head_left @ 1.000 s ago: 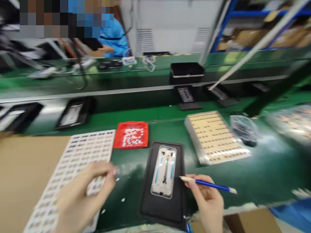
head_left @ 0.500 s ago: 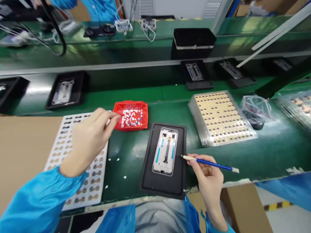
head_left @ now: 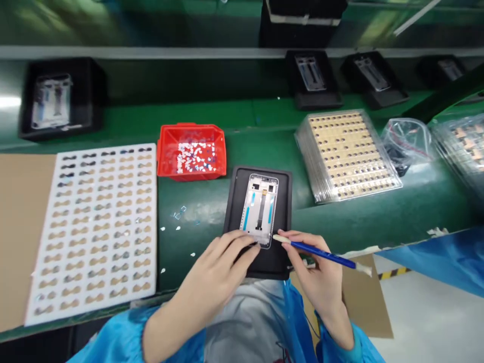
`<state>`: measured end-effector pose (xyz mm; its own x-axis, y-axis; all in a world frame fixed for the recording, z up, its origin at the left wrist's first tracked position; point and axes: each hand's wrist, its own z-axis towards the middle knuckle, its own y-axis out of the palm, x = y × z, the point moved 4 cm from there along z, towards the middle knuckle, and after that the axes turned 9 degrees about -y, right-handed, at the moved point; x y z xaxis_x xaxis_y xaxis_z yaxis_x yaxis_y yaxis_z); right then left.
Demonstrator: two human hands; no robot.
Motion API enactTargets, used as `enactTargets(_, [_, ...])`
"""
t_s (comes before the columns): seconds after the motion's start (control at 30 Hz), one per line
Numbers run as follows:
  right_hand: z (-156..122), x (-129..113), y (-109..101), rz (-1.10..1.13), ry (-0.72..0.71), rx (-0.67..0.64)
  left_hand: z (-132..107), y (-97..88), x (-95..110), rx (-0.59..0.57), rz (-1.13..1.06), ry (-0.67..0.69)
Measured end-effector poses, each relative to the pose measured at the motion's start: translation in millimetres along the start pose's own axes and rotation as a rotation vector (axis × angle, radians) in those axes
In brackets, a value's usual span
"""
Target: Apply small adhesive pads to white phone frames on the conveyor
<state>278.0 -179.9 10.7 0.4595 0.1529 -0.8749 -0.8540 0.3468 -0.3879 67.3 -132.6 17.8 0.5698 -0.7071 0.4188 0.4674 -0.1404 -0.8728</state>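
A silver phone frame point(head_left: 263, 201) with blue strips and a dark flex cable lies in a black tray point(head_left: 282, 196) at the table's front. My left hand point(head_left: 221, 267) rests on the lower left end of the frame, fingers extended and slightly apart. My right hand point(head_left: 315, 262) grips a blue pen-like tool point(head_left: 321, 253) with a whitish front end, its fine tip at the frame's lower right edge. Whether the tip touches is too small to tell. To the left of the tray, small white bits point(head_left: 192, 254) lie on the green table.
Beyond my left hand are a red bin point(head_left: 166, 151) of small white pieces and a white sheet point(head_left: 155, 282) with rows of tan parts. Stacked clear trays point(head_left: 321, 181) stand right, beside a plastic bag point(head_left: 410, 138). Black trays point(head_left: 333, 93) with phone frames line the back.
My left hand has moved from beside the red bin down onto the phone frame, its pinch loosened. The tool's tip has come to the frame's edge. The view has tilted down.
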Motion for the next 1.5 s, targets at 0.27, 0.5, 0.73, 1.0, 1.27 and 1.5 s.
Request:
enactTargets(0.27, [-7,-10,8,-0.292,-0.273,-0.221,-3,25.5,7,0.097,0.000,-0.114])
enactTargets(0.5, [-7,-16,12,-0.358,-0.338,-0.219,-2,26.0,9,0.117,0.014,-0.099])
enactTargets(0.73, [-5,-18,15,-0.412,-0.355,-0.277,-1,27.2,9,0.110,0.026,-0.090])
enactTargets(1.0, [-11,-20,19,-0.448,-0.328,-0.299,-2,35.0,15,0.106,0.165,-0.062])
enactTargets(1.27, [-11,7,7,0.077,0.082,0.069,-9,39.1,41,0.004,0.250,-0.234])
enactTargets(1.5, [-19,16,21,0.073,0.118,0.187,-14,55.9,58,0.051,0.284,-0.358])
